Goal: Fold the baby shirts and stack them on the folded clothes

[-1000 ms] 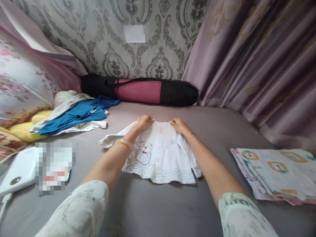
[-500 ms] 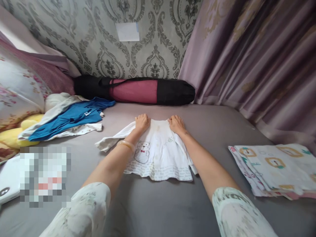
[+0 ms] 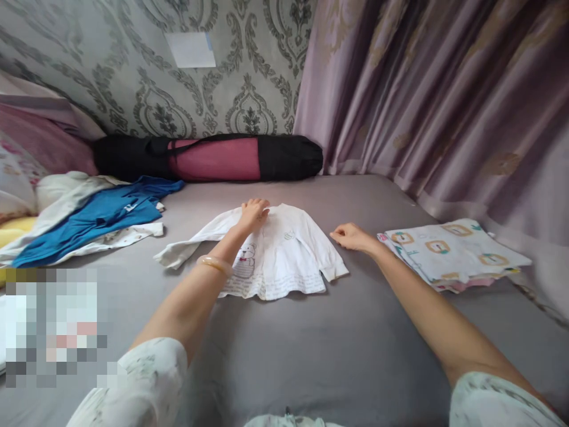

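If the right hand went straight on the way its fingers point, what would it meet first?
Likely the nearer sleeve of the white bear-print shirt, just left of the right hand; the hand's height is unclear, so it might pass above.

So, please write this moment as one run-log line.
left grip: on white shirt, near neckline | right grip: beside sleeve, contact unclear | shirt: spread on gray sheet
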Demonstrator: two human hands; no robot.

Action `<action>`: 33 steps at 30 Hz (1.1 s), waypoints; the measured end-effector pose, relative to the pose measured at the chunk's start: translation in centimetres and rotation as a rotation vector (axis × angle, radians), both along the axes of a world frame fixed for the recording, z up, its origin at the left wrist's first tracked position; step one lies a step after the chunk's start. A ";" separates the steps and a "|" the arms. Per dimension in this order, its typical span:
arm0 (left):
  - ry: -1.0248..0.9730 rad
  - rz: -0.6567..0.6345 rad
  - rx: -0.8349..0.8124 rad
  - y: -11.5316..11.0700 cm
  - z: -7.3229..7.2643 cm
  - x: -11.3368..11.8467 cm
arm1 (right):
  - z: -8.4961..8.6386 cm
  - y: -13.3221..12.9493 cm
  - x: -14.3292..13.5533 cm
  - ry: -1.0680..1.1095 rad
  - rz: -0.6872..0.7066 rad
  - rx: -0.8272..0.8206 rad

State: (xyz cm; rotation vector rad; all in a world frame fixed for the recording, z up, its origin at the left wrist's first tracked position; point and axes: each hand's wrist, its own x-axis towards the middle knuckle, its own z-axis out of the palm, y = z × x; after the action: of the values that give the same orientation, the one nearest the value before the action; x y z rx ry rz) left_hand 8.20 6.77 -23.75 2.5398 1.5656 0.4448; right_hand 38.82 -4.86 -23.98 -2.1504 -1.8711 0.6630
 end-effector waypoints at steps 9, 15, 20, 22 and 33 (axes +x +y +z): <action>0.042 -0.282 -0.050 -2.9 -1.0 5.8 | 0.7 -3.0 -2.3 0.063 0.037 -0.055; 0.003 -0.354 -0.032 -1.9 -2.5 6.8 | 3.2 -1.4 -0.2 0.195 -0.107 -0.038; 0.006 -0.297 -0.081 -2.3 -2.8 8.2 | 4.3 0.7 3.7 -0.087 -0.175 0.176; 0.031 -0.246 -0.117 -2.9 -2.7 8.7 | 4.0 0.9 4.9 -0.277 -0.217 0.231; 0.010 -0.174 -0.080 -2.6 -2.7 10.1 | 2.9 0.1 5.0 -0.324 -0.372 -0.051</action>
State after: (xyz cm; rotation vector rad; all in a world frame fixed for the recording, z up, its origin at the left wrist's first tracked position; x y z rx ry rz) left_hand 18.29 4.18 -26.47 2.5919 1.3219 0.3420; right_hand 43.77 -4.71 -21.10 -2.6711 -1.5255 0.3015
